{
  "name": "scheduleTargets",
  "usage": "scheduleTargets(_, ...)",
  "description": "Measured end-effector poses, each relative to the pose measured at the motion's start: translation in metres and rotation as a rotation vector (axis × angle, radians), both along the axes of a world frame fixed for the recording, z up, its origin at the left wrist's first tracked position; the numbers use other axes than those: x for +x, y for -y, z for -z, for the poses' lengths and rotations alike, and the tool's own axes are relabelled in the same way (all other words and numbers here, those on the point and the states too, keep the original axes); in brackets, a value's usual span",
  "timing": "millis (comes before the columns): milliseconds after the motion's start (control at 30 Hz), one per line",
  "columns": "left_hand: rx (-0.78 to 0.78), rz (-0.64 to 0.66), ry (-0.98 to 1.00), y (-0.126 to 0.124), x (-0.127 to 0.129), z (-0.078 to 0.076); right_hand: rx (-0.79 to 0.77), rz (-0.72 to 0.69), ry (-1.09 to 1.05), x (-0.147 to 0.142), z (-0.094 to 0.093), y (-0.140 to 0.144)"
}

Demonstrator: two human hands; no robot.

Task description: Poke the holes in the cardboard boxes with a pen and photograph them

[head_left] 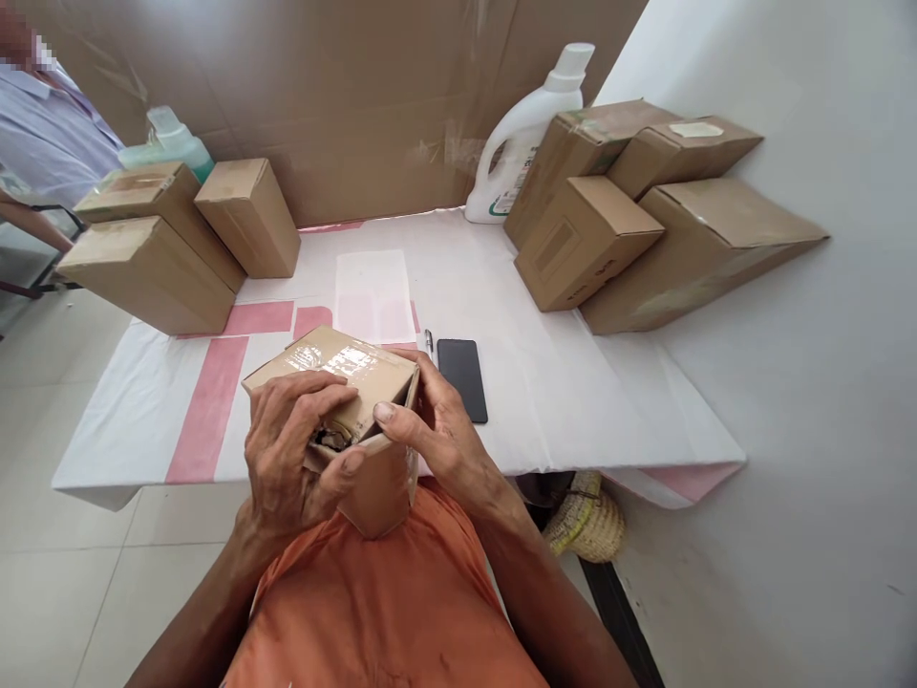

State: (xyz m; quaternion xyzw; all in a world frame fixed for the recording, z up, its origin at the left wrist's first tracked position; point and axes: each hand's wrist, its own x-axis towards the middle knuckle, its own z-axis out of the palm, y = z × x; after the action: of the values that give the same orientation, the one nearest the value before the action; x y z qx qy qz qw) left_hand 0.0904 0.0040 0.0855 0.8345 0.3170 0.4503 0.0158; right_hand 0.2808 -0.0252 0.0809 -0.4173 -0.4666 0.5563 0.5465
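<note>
I see the bench near edge running just past my hands, with bare white cover open in the middle and to the right of the phone. A pen lies just left of the phone. The wall closes the right side; a cardboard sheet closes the back.

My left hand is curled around the near left corner of the box, fingers over the top edge and thumb pressed on the front flap. My right hand cups the right side, thumb laid across the open end, fingers behind the box. Both are closed on it. The box is held tilted above the bench's near edge, close to my chest, its taped top glossy.

The near end of the box is partly open; something dark shows in the gap, too small for me to tell what.

Three closed boxes stand at the back left with a green bottle behind them. Four closed boxes are stacked at the back right beside a white jug. A person's sleeve shows far left. A woven basket sits under the bench.
</note>
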Motion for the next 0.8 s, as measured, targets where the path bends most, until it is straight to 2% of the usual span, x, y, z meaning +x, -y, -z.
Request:
scheduleTargets(367, -0.296, -0.051, -0.037, -0.004, -0.024, -0.017, 0.025, -0.048, 0.052, -0.002, -0.003, -0.013)
scheduleTargets(567, -0.36, -0.042, -0.073, -0.005, -0.029, -0.023, 0.045, -0.075, 0.092, -0.001, 0.0, -0.016)
scheduleTargets(800, -0.376, -0.035, -0.088, -0.006, -0.029, -0.022, 0.056, -0.081, 0.083, 0.0, 0.002, -0.016)
